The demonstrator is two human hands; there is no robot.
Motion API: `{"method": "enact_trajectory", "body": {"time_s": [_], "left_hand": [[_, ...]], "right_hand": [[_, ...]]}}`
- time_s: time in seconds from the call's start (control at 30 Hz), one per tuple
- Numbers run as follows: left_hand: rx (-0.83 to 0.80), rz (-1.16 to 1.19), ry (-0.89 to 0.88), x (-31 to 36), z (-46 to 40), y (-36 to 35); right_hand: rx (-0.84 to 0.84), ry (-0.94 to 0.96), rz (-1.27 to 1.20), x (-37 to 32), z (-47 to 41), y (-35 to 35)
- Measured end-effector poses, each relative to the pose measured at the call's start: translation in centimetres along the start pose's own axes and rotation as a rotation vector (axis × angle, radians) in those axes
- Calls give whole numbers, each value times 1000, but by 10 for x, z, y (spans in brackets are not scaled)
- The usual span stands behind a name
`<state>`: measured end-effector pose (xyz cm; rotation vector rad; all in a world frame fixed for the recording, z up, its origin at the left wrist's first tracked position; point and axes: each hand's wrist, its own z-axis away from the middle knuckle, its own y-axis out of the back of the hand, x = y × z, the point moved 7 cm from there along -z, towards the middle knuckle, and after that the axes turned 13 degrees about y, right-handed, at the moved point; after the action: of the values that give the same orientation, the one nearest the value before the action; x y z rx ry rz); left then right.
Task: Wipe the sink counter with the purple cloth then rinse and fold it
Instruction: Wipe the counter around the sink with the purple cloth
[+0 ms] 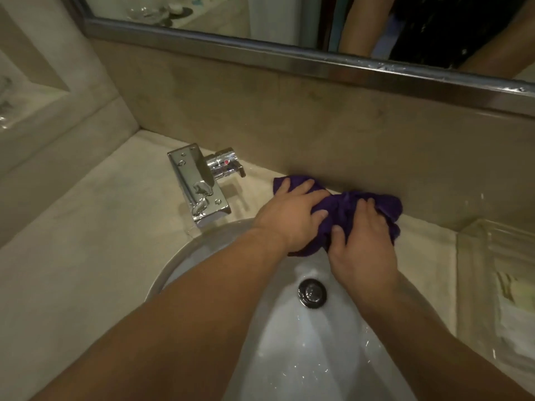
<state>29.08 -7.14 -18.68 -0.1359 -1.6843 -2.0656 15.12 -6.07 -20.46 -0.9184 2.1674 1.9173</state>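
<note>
**Both hands on the cloth at the back of the counter**

The purple cloth (344, 206) lies bunched on the counter (86, 241), behind the sink (289, 342) and against the back wall, to the right of the tap (199, 183). The left hand (292, 215) lies over its left part, fingers spread and bent down onto the fabric, one purple corner showing beyond the fingertips. The right hand (364, 241) covers the right part, fingers curled into the folds and grasping it, the thumb pressed to the near edge. Cloth bulges between the two hands. A clear tray (492, 256) stands at the right.
</note>
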Motion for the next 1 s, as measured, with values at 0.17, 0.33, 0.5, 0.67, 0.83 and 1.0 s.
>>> {"method": "enact_trajectory", "body": {"time_s": [0.17,0.33,0.5,0.67,0.83,1.0], "left_hand": [[34,9,66,-13,11,9],[117,55,97,-25,33,18],[176,115,135,-40,44,15],[170,154,251,-60,57,13],[205,59,278,-92,73,18],[228,-18,199,-108,89,16]], "right_hand": [[-44,68,28,-17,-7,-10],[-78,162,1,-31,-11,-17],[-100,255,-65,-43,-18,-21],[-108,350,-122,-63,-20,-25],[-159,439,-146,-92,-17,-40],[-172,500,-135,-111,-6,-45]]}}
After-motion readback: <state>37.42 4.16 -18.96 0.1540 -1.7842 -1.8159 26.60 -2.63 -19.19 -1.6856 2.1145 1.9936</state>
